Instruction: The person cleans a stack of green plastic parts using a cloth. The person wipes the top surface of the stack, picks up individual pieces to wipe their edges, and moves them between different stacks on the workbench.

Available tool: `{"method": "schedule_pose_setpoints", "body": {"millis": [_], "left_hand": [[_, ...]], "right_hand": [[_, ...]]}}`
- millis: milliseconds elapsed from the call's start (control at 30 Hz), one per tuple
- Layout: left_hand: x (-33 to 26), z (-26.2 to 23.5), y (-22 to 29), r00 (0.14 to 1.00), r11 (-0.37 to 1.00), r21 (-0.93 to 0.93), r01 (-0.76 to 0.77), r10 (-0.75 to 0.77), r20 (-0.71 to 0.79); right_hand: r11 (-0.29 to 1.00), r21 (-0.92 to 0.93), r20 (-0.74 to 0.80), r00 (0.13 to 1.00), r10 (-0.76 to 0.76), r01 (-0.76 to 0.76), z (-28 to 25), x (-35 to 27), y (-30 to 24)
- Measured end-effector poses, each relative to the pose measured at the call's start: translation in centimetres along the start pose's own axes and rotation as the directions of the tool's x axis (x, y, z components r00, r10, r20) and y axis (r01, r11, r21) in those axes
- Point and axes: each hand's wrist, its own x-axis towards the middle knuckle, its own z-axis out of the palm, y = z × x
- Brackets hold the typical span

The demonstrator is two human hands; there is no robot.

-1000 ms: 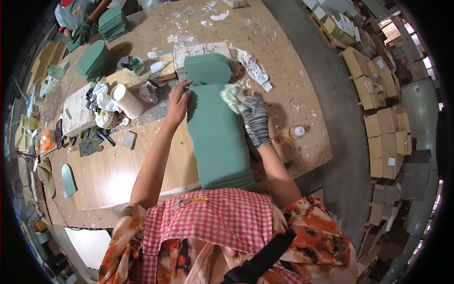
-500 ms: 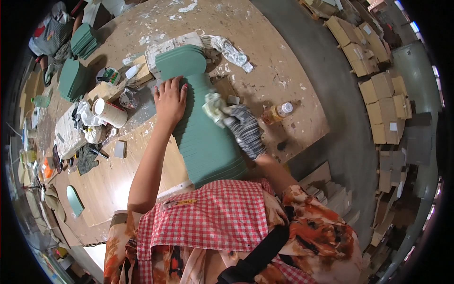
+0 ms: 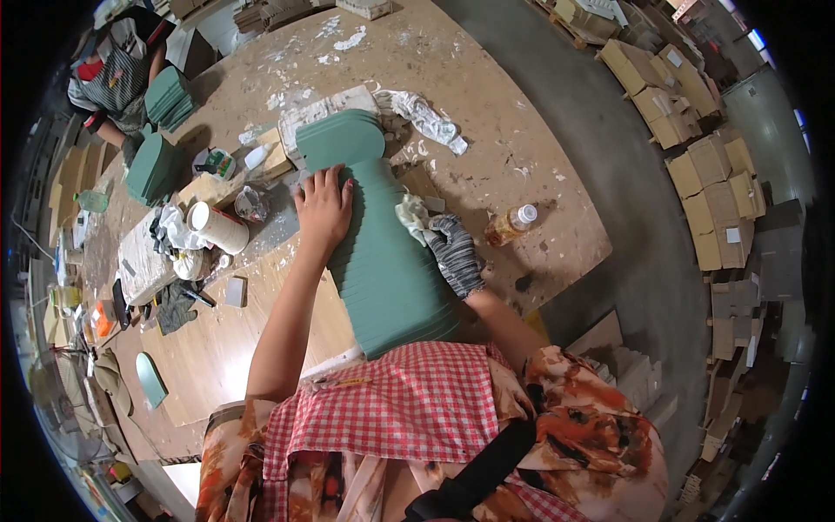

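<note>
A long row of overlapping green panels (image 3: 387, 270) runs away from my body, each edge showing as a thin step. At its far end lie several round-ended green panels (image 3: 341, 141). My bare left hand (image 3: 324, 209) rests flat on the row's upper left side, fingers stretched out. In a grey striped glove, my right hand (image 3: 456, 254) is at the row's right edge, closed on a crumpled whitish cloth (image 3: 412, 214). The cloth touches the panels' right side. Just right of that hand stands a bottle of amber liquid (image 3: 510, 224) with a white cap.
A white tub (image 3: 217, 228), rags and a small grey block (image 3: 236, 291) lie to the left. A white crumpled cloth (image 3: 424, 120) lies beyond the panels. At the far left, another person (image 3: 122, 70) is beside more green stacks (image 3: 155, 170). Cardboard boxes (image 3: 713, 187) line the right.
My right hand and the cloth have shifted slightly right, toward the row's edge. My left hand stays on the panels. The view has tilted, showing more of the other person.
</note>
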Motion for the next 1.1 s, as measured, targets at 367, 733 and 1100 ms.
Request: {"method": "schedule_pose_setpoints", "body": {"millis": [367,733,1100], "left_hand": [[-0.4,-0.2,-0.1,1.0,1.0,-0.002,0.025,-0.025,0.019],[-3.8,0.6,-4.4,0.978,0.439,-0.889,0.128,-0.205,0.04],[-8.7,1.6,-1.7,0.921,-0.061,-0.977,0.206,-0.326,0.215]], "right_hand": [[0.993,0.075,0.044,0.994,-0.097,0.094,1.7,-0.9,-3.3],[0.895,0.421,-0.101,0.973,0.208,-0.148,0.7,1.3,4.8],[0.979,0.149,-0.023,0.989,0.144,-0.139,5.1,5.6,5.7]]}}
